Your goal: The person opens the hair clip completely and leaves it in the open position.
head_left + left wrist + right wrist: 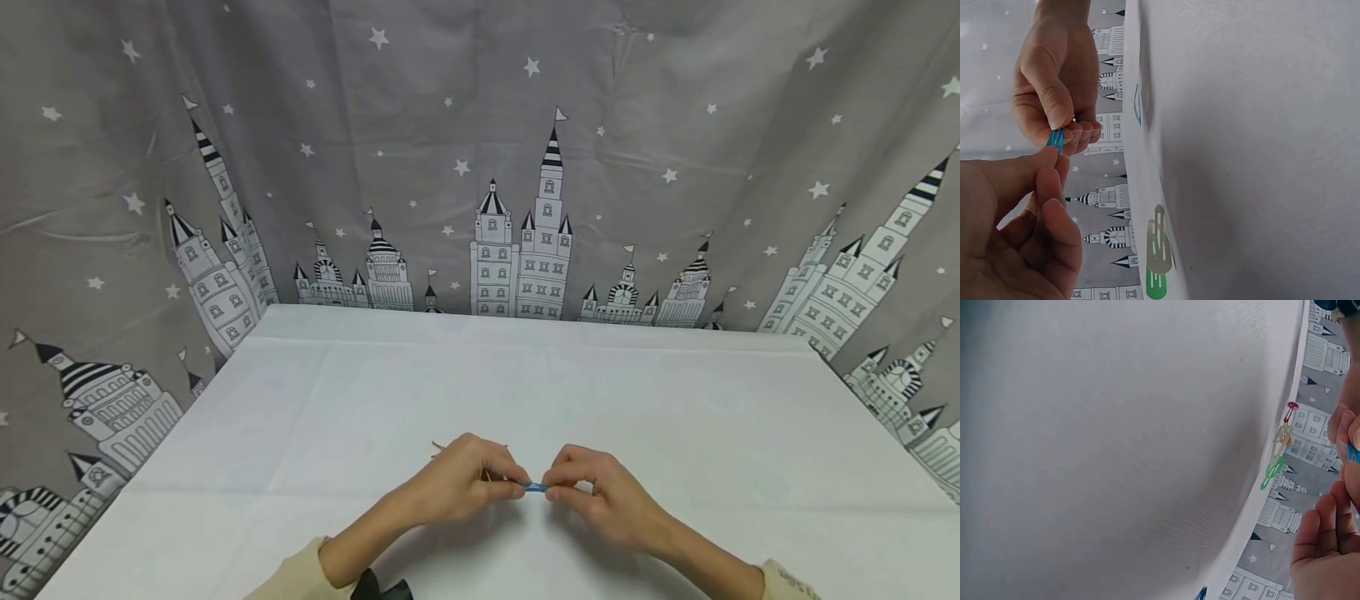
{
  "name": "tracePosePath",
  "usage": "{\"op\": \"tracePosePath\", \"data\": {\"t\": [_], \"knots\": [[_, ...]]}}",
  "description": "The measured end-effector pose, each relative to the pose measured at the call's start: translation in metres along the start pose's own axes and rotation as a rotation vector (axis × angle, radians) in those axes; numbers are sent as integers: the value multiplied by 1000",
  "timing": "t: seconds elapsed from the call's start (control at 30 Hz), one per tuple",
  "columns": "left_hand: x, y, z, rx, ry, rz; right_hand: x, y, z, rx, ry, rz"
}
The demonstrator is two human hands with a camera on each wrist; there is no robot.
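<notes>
Thumb and fingers of my left hand point(461, 479) pinch one end of a small blue snap hair clip point(536, 487). The other end is pinched by my right hand point(603, 496), so the clip spans the gap between both hands above the white table point(720, 400). Up close in the left wrist view, the blue clip shows slots along its length, though fingertips cover its ends. On the tabletop in that view lie a tan hair clip point(1159, 240) and a green hair clip point(1156, 284), overlapping. Only thin tips of loose clips show behind my left hand in the head view.
A red hair clip point(1292, 410) lies beside the tan and green ones in the right wrist view. A dark blue item point(1201, 593) shows at its lower edge. Behind the table hangs a grey curtain point(420, 125) with castles. Something black point(381, 587) sits near my left sleeve.
</notes>
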State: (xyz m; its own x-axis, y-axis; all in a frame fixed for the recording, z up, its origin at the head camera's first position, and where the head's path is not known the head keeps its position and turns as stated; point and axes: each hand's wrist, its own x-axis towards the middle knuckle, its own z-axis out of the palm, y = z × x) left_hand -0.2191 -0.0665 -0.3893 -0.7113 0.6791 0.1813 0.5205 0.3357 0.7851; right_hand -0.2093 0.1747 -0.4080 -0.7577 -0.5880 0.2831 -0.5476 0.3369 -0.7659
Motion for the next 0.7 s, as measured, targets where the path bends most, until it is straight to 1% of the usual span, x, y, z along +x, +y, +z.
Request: {"op": "tracePosePath", "data": {"t": [0.2,0.47,0.7], "knots": [[0,1,-2,11,-24,24,-1,0,1,-3,-5,-12],[-1,2,-4,-10,-56,19,-2,-2,2,8,-13,-33],[-1,2,-3,-46,-67,4,-2,-1,2,20,-16,-83]]}}
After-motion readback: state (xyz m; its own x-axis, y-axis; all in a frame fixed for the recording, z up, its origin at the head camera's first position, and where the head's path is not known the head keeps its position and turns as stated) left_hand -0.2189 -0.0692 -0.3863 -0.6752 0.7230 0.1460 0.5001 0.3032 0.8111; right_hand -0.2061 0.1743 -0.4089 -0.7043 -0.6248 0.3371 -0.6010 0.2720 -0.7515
